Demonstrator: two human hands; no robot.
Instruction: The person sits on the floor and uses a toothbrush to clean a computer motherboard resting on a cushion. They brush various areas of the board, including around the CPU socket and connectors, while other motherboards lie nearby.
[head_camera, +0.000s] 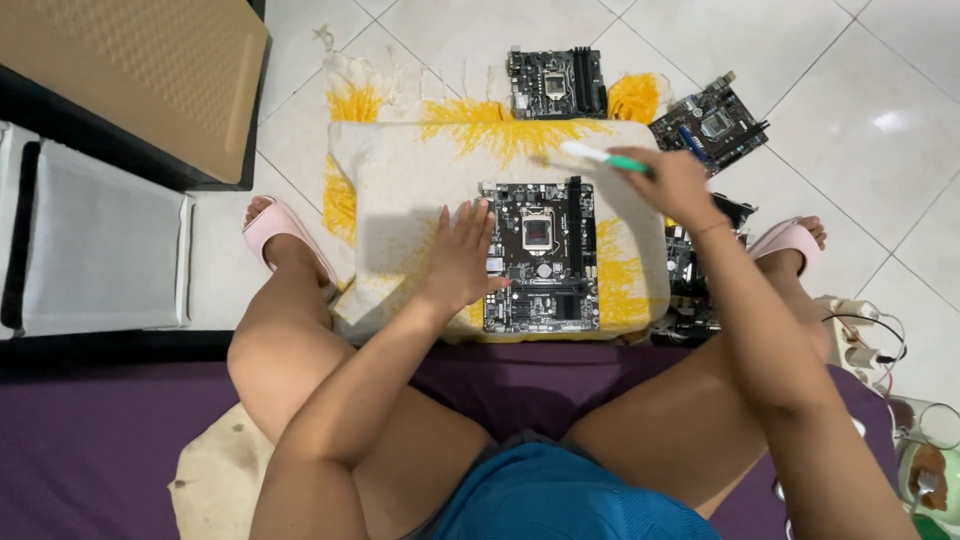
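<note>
On the cloth-covered cushion (400, 170), left hand (462, 252) lies flat, open, steadying the motherboard (540, 255); right hand's (675, 185) grip pinches a white-green brush (600, 157) — a slip (likely) could bend socket pins.

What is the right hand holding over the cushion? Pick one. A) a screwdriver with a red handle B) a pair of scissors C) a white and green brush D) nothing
C: the right hand grips a white and green brush above the circuit board on the cushion.
</note>
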